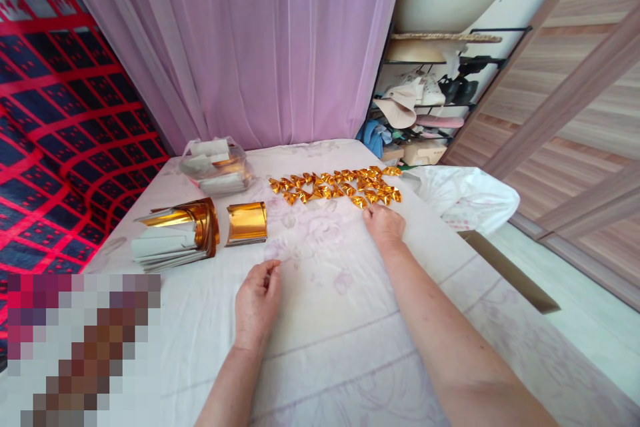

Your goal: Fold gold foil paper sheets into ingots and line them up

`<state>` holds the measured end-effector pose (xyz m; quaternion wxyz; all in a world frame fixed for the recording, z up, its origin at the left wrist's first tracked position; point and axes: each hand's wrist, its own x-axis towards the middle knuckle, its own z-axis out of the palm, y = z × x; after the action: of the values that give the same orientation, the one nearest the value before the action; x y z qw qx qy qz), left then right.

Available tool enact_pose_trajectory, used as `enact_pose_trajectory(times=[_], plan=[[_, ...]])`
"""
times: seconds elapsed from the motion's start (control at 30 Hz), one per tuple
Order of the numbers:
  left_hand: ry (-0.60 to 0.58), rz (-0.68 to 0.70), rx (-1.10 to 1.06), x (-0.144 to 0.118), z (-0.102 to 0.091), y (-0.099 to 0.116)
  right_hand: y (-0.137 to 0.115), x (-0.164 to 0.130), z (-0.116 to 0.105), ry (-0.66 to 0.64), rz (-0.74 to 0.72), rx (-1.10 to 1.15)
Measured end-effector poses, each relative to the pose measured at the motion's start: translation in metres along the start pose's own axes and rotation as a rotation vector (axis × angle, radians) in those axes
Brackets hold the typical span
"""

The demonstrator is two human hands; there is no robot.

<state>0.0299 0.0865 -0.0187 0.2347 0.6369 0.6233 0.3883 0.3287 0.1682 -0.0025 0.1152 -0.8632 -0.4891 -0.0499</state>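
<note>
Likely placing: right hand (386,225) touches folded gold piece (359,202) toward far edge of floral cloth (320,313), pinch can't tell, release probably next; left hand (257,303) has fingers narrow.

- Left hand (257,297): bare; located nearest the gold sheet stack (247,222).
- Right hand (385,223): bare; located well to the right of the stack.
- Left forearm (230,380): bare along its visible length; narrows toward the wrist.
- Right forearm (445,327): bare, tapered likewise; broader end farthest from the stack; 1 small dark spot (483,347) on the surface.
</note>
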Motion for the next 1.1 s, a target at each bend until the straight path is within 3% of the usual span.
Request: enact_pose_trajectory(times=[0.67, 1.1], plan=[[0.035, 0.017, -0.084, 0.001, 0.005, -0.002, 0.010, 0.000, 0.010, -0.017, 0.036, 0.102], [0.030, -0.013, -0.098, 0.002, 0.004, -0.003, 0.025, -0.030, 0.024, 0.064, -0.150, 0.413]])
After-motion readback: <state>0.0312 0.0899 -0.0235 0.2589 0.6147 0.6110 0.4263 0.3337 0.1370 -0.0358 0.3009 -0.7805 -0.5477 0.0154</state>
